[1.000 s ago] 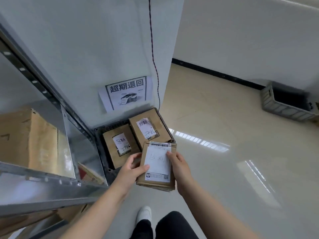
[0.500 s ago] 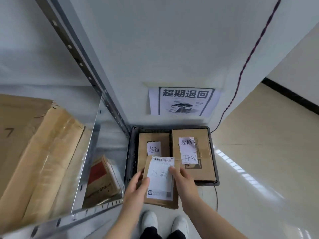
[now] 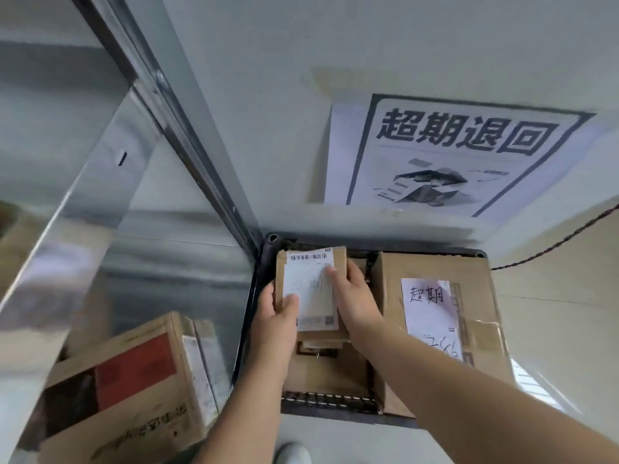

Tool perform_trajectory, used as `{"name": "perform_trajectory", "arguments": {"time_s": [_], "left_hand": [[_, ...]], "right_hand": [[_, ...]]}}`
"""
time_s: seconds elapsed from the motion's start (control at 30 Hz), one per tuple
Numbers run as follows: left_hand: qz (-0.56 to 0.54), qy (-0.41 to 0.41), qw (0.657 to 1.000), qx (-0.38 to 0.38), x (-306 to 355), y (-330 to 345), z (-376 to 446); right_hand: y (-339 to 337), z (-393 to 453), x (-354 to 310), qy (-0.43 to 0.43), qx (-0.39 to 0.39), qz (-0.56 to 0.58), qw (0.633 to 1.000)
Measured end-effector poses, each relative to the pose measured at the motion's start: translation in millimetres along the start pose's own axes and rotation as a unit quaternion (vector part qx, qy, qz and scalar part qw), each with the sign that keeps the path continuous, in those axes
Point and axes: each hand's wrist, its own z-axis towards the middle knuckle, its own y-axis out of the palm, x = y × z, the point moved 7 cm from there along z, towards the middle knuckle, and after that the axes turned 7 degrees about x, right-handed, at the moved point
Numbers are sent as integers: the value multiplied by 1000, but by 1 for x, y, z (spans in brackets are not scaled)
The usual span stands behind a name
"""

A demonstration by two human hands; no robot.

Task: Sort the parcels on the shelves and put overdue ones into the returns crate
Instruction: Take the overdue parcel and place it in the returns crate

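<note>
Both hands, left hand (image 3: pixel 273 316) and right hand (image 3: pixel 355 296), held the small parcel (image 3: pixel 310 289) over the returns crate (image 3: pixel 268 249), fingers curled round its edges, beside the larger parcel (image 3: pixel 435 316).

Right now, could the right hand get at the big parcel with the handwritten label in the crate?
Probably yes. The big parcel lies top-up in the crate just beside the right hand, nothing over it. But that hand shares a grip on the small parcel with the left hand, so it must let go first.
</note>
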Motion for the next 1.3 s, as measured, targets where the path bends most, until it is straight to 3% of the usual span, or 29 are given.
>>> {"name": "perform_trajectory", "arguments": {"time_s": [0.27, 0.7, 0.93, 1.17, 1.3], "left_hand": [[-17, 23, 1000, -6, -3, 6, 28], [-5, 41, 999, 14, 4, -1, 23], [-66, 80, 994, -21, 42, 4, -57], [-10, 62, 986, -155, 65, 77, -122], [35, 64, 981, -177, 71, 105, -127]], "right_hand": [[16, 39, 21, 42, 14, -9, 999], [12, 30, 16, 57, 29, -36, 997], [-62, -33, -35, -27, 116, -45, 992], [-160, -65, -43, -10, 188, -12, 982], [-187, -49, -33, 13, 204, -33, 978]]}}
